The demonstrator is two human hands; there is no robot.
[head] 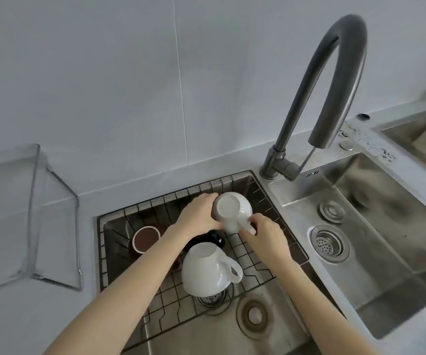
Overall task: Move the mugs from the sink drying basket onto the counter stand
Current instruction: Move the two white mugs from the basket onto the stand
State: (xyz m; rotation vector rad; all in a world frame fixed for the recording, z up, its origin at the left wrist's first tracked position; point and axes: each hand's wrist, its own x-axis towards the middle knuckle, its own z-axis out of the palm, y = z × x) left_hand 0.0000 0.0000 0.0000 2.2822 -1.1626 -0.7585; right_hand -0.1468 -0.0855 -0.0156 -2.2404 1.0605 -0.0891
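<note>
White is the mug (232, 212) we are holding up at the back of the wire drying basket (235, 245). It is upside down, with its flat bottom facing us, most likely so water could run out of it. Our left hand (200, 216) is wrapped around its side. Our right hand (264, 230) has its fingers closed on the handle. Two hands keep a wet, slippery mug from falling, we think.

Another white mug (206, 270) sits nearer to us in the basket. It is upside down too and tipped a bit, with its handle pointing right. A brown mug (145, 239) sits on the left side of the basket. Something dark (214, 239) peeks out between the mugs under our left arm. We cannot tell what it is.

The clear stand (35, 213) waits on the counter (83, 290) to the left of the sink (386, 226), well apart from the mug in our hands. It has no mugs on it that we can see. So the job looks like it is just starting. Next we would lift this mug over the basket edge and carry it left, staying clear of the tall gray tap (335, 80).
</note>
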